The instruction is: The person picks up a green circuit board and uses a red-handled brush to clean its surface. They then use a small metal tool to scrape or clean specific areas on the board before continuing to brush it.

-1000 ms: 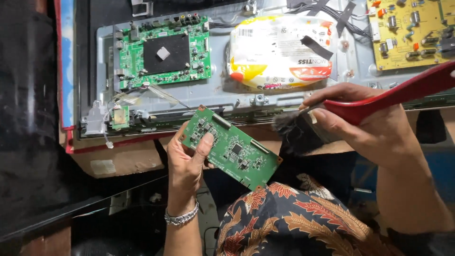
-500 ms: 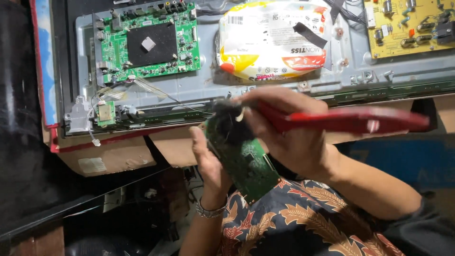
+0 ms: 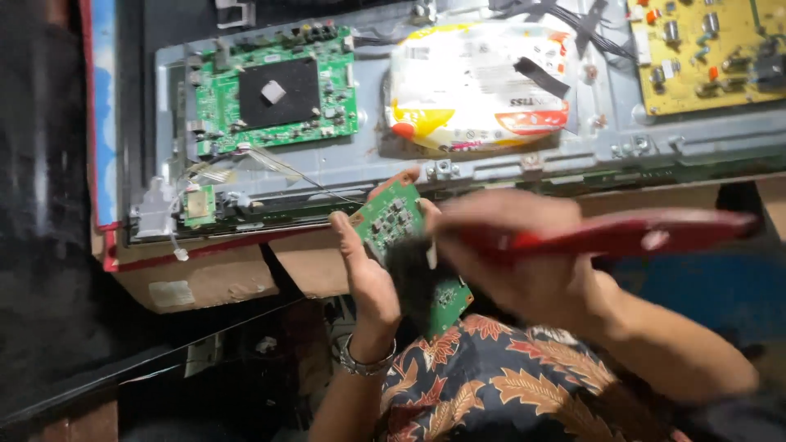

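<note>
1. While the grey metal chassis (image 3: pixel 491 160) lies flat across the top of the view, everything else can be placed from it; it acts as a shallow tray for the boards fixed inside.
2. At the chassis's left end sits a large green circuit board (image 3: pixel 274 94) with a black square at its middle, and just below that a tiny green board (image 3: pixel 198 205).
3. Below the chassis's front edge, the left hand (image 3: pixel 368 274) has its fingers clamped on the edge of a small green circuit board (image 3: pixel 393 221), held tilted.
4. In the chassis's middle lies a white and yellow plastic bag (image 3: pixel 483 86).
5. Below the chassis, right of the small board, the right hand (image 3: pixel 524 262), blurred, has its fingers closed round a red-handled brush (image 3: pixel 622 236), its dark bristles against the board.
6. At the chassis's right end sits a yellow circuit board (image 3: pixel 708 49).
</note>
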